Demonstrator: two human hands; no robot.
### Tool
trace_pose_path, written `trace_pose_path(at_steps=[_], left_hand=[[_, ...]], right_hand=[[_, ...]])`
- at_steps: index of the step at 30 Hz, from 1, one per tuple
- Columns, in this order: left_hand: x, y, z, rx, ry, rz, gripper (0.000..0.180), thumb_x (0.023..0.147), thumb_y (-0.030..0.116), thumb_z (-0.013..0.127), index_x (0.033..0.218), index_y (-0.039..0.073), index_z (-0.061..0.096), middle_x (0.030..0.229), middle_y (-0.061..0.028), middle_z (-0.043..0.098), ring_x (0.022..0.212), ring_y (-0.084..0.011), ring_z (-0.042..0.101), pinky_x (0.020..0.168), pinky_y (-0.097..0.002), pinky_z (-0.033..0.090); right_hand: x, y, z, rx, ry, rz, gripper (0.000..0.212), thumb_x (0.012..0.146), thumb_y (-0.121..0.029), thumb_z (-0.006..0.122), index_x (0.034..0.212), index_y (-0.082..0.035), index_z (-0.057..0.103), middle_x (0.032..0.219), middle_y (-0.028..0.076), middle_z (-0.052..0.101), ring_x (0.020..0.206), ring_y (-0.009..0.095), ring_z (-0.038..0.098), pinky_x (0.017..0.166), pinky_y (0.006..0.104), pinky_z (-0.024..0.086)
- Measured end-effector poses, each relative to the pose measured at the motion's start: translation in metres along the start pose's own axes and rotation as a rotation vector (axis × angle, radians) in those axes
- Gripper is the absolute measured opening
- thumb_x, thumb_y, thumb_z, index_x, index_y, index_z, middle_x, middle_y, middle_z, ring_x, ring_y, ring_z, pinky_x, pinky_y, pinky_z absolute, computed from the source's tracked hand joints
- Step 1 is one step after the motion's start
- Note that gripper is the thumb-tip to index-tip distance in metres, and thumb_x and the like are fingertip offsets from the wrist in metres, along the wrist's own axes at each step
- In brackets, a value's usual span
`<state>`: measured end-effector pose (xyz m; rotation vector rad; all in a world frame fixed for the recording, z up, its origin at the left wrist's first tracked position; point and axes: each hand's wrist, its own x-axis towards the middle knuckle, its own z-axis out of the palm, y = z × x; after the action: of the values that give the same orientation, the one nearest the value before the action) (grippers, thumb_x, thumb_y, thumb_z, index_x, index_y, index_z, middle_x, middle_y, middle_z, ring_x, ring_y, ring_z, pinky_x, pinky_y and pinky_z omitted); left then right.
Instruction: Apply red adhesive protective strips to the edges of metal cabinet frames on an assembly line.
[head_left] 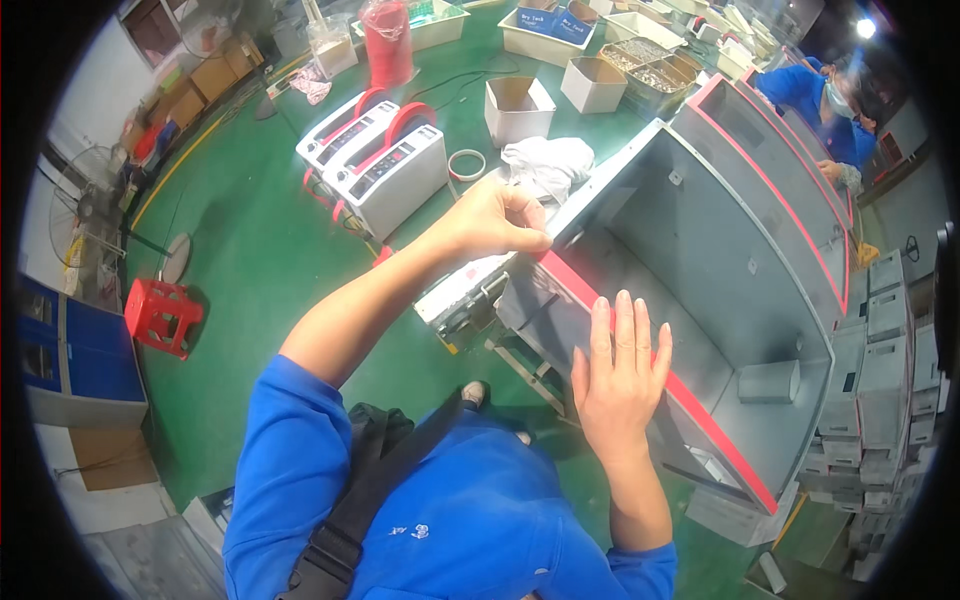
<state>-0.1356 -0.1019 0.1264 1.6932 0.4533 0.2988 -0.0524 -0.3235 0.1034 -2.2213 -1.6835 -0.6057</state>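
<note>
The left hand point(500, 222) pinches the end of a red strip point(715, 434); the right hand point(622, 385) lies open across it, a grey box point(690, 290) just beyond.

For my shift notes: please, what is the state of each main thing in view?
Red strip: along the near rim
Nearest grey case: open
Left hand: curled at the strip's upper end
Right hand: fingers straight, over the strip
Front white box: open
White cloth: crumpled
Lamp: lit
</note>
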Motion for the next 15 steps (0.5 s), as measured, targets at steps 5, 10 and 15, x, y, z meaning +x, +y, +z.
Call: trace_pose_path(at_steps=[5,10,15], left_hand=[[0.0009,0.0004,-0.0019,0.008,-0.005,-0.008,0.011,0.067,0.006,0.068,0.061,0.003,0.06,0.073,-0.0014,0.058,0.071,-0.0104,0.055,0.07,-0.0256,0.042],[0.0009,0.0002,-0.0016,0.007,-0.012,-0.006,0.011,0.067,0.007,0.069,0.061,0.003,0.06,0.074,-0.0007,0.058,0.072,-0.0101,0.055,0.071,-0.0259,0.042],[0.0003,-0.0005,-0.0001,0.043,-0.002,0.02,0.012,0.068,0.008,0.069,0.062,0.002,0.059,0.074,-0.0003,0.058,0.072,-0.009,0.055,0.07,-0.0251,0.043]], right_hand=[[0.0001,-0.0004,0.0006,-0.01,0.005,-0.005,0.053,0.073,-0.015,0.058,0.124,-0.005,0.045,0.124,0.018,0.046,0.114,0.031,0.045,0.095,0.0541,0.03],[0.0003,-0.0002,-0.0004,-0.012,0.009,-0.004,0.053,0.074,-0.015,0.058,0.124,-0.005,0.045,0.124,0.018,0.046,0.114,0.031,0.045,0.095,0.0541,0.03],[0.0002,0.0014,0.0006,-0.01,0.009,-0.002,0.053,0.074,-0.015,0.058,0.124,-0.005,0.046,0.124,0.018,0.046,0.114,0.031,0.046,0.095,0.0538,0.03]])
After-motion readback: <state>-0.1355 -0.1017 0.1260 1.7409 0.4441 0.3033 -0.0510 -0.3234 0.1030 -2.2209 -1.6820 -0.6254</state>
